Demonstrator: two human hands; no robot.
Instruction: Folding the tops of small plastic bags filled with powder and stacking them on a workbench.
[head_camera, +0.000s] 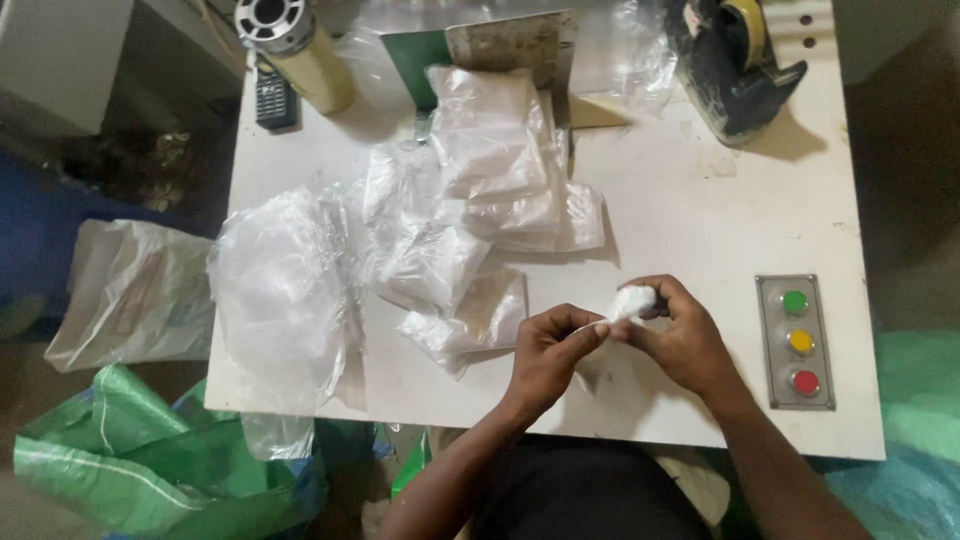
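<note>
Both my hands meet over the near part of a white table. My right hand grips a small scrunched white plastic bag at its fingertips. My left hand pinches the same bag from the left, thumb and fingers closed on its edge. Left of my hands lies a heap of clear plastic bags with white contents, stacked up toward the table's far side.
A control panel with green, yellow and red buttons sits at the right. A tape dispenser stands far right, a yellow-cored roll and a black handset far left. A large clear bag overhangs the left edge; green woven sacks lie below.
</note>
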